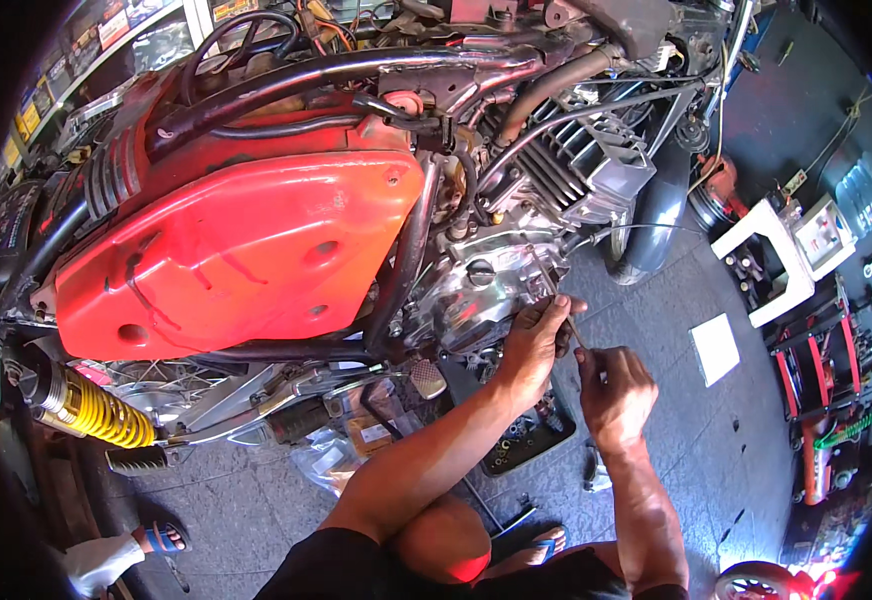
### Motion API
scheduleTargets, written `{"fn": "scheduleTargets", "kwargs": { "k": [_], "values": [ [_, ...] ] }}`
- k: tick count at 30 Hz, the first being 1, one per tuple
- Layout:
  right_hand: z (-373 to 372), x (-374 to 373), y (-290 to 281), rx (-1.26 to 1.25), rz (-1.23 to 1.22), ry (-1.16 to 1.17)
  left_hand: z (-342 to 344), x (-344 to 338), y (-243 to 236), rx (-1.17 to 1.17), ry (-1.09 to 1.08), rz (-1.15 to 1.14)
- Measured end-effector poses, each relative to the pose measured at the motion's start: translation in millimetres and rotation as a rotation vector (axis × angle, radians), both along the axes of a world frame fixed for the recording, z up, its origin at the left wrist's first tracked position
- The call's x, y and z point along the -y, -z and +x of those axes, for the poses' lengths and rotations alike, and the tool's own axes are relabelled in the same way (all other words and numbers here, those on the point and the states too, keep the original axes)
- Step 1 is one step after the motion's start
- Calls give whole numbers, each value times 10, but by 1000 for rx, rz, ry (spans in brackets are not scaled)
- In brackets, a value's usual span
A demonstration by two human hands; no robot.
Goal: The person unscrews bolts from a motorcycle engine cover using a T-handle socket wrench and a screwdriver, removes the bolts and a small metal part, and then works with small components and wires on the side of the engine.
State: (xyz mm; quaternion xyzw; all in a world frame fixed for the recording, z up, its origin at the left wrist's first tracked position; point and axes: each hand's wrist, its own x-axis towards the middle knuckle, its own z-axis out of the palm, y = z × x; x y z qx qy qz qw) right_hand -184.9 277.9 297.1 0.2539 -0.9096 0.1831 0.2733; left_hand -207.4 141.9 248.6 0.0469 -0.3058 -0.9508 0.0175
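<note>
My left hand (539, 340) is beside the lower front of the engine's silver side cover (476, 290). Its thumb and fingers pinch a thin rod-like tool (574, 327) that slants up toward the cover. At the rod's lower end, my right hand (616, 392) is closed in a fist, with the thumb along the rod. Whether the rod has a handle is hidden in that fist. Above the cover sits the finned cylinder (566, 165) of the motorcycle. A large red side panel (246, 260) covers the frame to the left.
A black tray (526, 445) with small parts lies below my hands, near plastic bags (331, 455). A yellow shock spring (106, 410) is at left. White paper (715, 350), a white frame-like part (781, 260) and a red tool rack (821, 365) stand right. Another person's sandalled foot (164, 538) shows lower left.
</note>
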Motion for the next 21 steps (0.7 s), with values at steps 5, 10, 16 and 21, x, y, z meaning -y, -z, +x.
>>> {"fn": "scheduleTargets", "kwargs": {
  "k": [5, 10, 16, 21],
  "values": [
    [50, 245, 183, 597, -602, 116, 49, 40, -38, -18, 100, 39],
    [114, 212, -258, 431, -266, -17, 6, 5, -72, 14, 19, -5],
    [14, 97, -523, 45, 381, -174, -27, -4, -11, -46, 77, -10],
    [-210, 7, -534, 450, 260, -293, -5, -9, 3, -50, 53, 31]
  ]
}}
